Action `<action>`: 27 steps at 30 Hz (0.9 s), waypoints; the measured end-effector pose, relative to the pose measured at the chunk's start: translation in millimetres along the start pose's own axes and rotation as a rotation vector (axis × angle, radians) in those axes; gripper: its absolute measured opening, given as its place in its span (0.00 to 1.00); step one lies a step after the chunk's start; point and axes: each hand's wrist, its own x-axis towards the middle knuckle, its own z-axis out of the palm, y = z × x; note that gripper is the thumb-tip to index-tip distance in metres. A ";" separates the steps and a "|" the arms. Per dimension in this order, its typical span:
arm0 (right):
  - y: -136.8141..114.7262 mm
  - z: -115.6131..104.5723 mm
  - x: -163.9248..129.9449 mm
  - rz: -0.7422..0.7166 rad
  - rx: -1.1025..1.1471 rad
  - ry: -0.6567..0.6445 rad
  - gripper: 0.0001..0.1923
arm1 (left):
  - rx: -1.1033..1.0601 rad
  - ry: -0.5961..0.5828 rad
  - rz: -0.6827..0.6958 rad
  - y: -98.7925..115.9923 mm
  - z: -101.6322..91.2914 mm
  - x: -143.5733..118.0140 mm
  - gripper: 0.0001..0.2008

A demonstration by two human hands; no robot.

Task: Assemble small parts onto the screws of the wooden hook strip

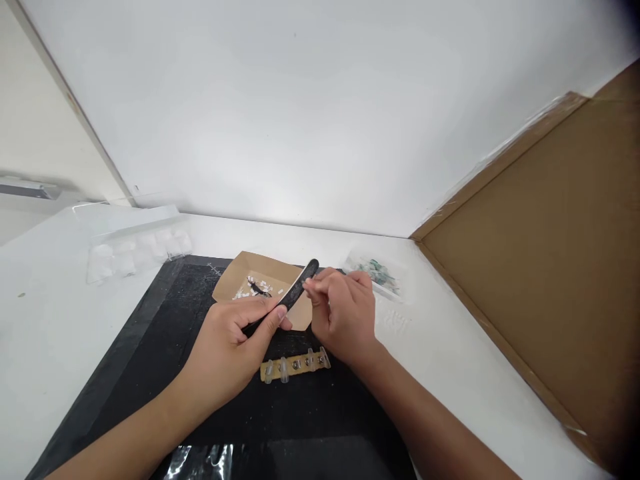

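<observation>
A black, curved nail file (299,285) with a pale edge slants up to the right, pinched near its lower end between the thumb and fingers of my left hand (237,337). My right hand (345,310) is closed in a pinch, its fingertips against the upper part of the file; whatever small piece they hold is too hidden to name. Below both hands lies a tan strip (290,366) with round metal studs and several clear nail tips (285,370) across it. Behind the file, a brown paper tray (233,273) holds white scraps and a small dark piece.
A black mat (150,373) covers the middle of the white table (40,300). At back left stands a clear plastic box (140,250) with white contents. A clear bag (377,273) with greenish items lies at right, near small clear pieces (397,321). Cardboard (540,267) borders the right.
</observation>
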 end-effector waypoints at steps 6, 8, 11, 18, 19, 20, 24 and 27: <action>1.8 -0.9 1.8 -0.025 0.035 -0.016 0.13 | 0.014 -0.010 0.034 1.1 -0.7 -0.2 0.14; 2.3 -1.0 2.0 0.017 0.023 0.010 0.13 | 0.022 -0.006 0.051 1.5 -0.3 -0.2 0.15; 1.1 -1.4 1.5 -0.049 0.082 -0.087 0.13 | 0.013 -0.013 0.063 2.2 0.5 -0.3 0.15; 2.7 -2.4 0.7 -0.054 0.075 -0.079 0.14 | 0.013 -0.010 0.025 1.9 1.3 -1.8 0.14; 4.2 -2.3 0.5 -0.060 0.073 -0.079 0.13 | 0.012 -0.013 0.019 1.4 1.5 -1.9 0.14; 5.6 -2.2 0.3 -0.047 0.058 -0.059 0.12 | 0.010 -0.016 0.013 0.9 1.8 -2.0 0.14; 8.4 -1.9 -0.8 -0.028 0.064 -0.072 0.13 | -0.003 -0.026 -0.010 0.1 2.5 -1.6 0.14; 9.5 -2.6 -0.8 -0.067 0.089 -0.071 0.13 | 0.001 -0.028 -0.011 1.3 2.4 -1.2 0.14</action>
